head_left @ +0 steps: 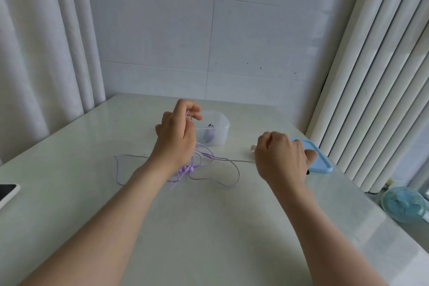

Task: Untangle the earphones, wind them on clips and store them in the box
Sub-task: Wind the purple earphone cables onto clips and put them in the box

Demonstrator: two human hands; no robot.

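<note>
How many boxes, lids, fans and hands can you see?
Boxes: 1, the clear box
Lids: 1, the blue lid
Fans: 1, the blue fan
Hands: 2, the left hand and the right hand
Total: 5

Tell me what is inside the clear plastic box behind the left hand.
Through the clear box wall, a dark and purplish bundle shows, too blurred to identify. The left hand covers the box's left end.
</note>
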